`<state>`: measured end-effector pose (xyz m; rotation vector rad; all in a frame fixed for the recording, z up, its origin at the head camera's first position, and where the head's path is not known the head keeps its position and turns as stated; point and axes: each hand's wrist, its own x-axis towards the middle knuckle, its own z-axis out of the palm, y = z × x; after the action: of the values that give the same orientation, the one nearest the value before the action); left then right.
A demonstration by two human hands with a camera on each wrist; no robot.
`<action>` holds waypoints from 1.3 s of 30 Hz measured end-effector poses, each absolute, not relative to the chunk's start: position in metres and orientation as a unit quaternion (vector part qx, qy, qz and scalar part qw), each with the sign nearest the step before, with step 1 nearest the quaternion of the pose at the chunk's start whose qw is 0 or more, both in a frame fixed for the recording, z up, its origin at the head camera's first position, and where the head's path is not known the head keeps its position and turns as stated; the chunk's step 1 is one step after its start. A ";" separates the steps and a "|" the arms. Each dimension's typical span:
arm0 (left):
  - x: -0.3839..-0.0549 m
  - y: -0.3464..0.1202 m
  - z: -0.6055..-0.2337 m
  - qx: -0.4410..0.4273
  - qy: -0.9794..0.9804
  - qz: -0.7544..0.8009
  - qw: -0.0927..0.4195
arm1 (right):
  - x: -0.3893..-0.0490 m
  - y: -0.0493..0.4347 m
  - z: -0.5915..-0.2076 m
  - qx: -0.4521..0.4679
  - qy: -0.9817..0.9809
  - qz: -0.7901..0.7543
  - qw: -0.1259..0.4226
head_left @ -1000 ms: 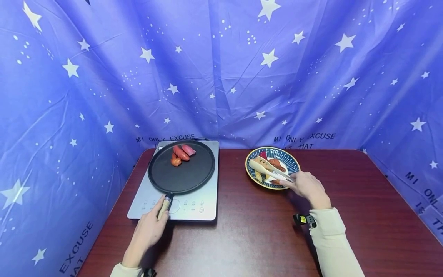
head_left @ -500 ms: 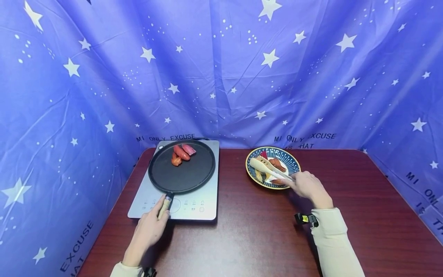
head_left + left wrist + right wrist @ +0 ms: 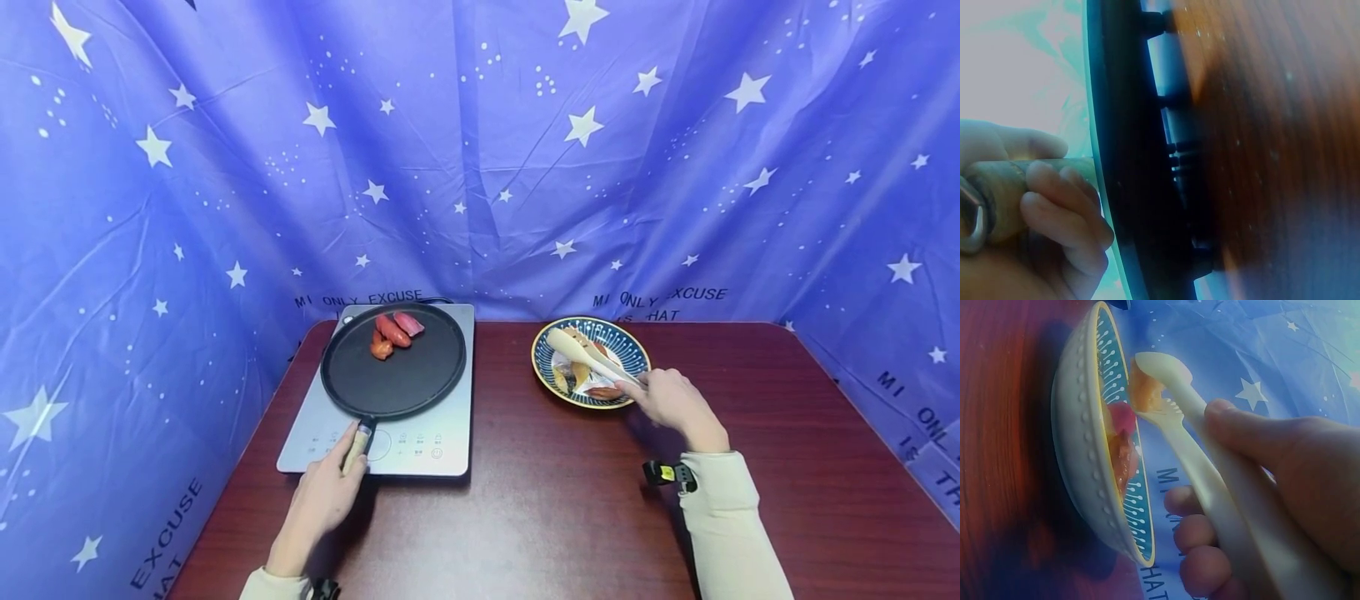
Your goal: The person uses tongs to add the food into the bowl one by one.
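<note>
My left hand (image 3: 324,493) grips the pale handle (image 3: 356,454) of a flat black frying pan (image 3: 397,387). In the left wrist view, its fingers curl round that handle. On the pan, toward its far side, lie a red sausage-shaped piece (image 3: 392,331), a pink piece (image 3: 408,323) and an orange-brown piece (image 3: 380,346). My right hand (image 3: 678,404) holds cream-coloured tongs (image 3: 1204,437) over a blue patterned plate (image 3: 537,375). An orange-tan food piece (image 3: 1144,390) is pinched between the tong tips, raised off the plate. Other food pieces (image 3: 602,392) lie on the plate, partly hidden by the tongs.
The pan sits on a silver induction cooker (image 3: 300,454) at the left of the dark red wooden table (image 3: 540,508). Behind and at the sides hangs a blue star-patterned curtain (image 3: 465,167). A black cable (image 3: 435,299) runs behind the cooker.
The tongs have closed on the orange-tan piece and risen a little from the plate. My right hand has shifted slightly right. My left hand and the pan stay put.
</note>
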<state>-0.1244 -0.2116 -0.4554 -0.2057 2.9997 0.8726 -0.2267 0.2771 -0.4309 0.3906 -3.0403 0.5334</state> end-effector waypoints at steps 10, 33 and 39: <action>-0.127 -0.210 -0.454 -0.043 0.960 0.276 -0.015 | -0.219 0.284 -0.429 0.104 -0.978 0.181 0.014; -0.122 -0.211 -0.456 -0.055 0.959 0.279 -0.005 | -0.212 0.276 -0.422 0.088 -0.975 0.201 0.015; -0.123 -0.212 -0.456 -0.055 0.958 0.280 -0.008 | -0.211 0.273 -0.422 0.094 -0.975 0.201 0.017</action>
<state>-0.1232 -0.2118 -0.4560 -0.1748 3.0270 0.8837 -0.2108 0.2731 -0.4221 0.2916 -3.0311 0.6245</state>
